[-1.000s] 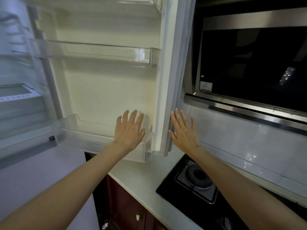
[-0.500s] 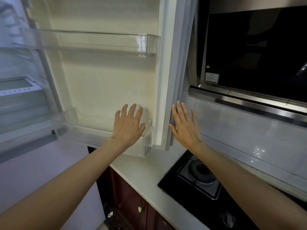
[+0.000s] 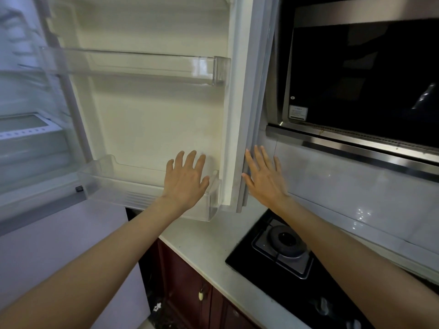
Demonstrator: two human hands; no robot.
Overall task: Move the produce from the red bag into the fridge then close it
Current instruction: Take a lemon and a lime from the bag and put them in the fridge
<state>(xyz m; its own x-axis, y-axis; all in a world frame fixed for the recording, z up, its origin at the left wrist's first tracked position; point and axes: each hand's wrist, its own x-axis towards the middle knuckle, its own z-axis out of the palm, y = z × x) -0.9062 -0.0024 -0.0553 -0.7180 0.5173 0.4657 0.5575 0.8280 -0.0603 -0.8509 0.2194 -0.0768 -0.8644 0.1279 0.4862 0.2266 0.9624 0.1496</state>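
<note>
Fridge door (image 3: 152, 119) open, 2 clear door bins, 2 hands spread flat: left (image 3: 186, 179) at lower bin (image 3: 133, 186), right (image 3: 264, 179) at door edge

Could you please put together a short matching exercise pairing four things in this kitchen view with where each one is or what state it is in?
Things:
1. left hand
2. right hand
3. fridge door
4. gas burner

Places or states:
A. set in the black hob on the countertop
B. swung open, clear shelves empty
C. fingers spread, in front of the lower door shelf
D. open, beside the door's outer edge

Pairs: 1-C, 2-D, 3-B, 4-A
</note>
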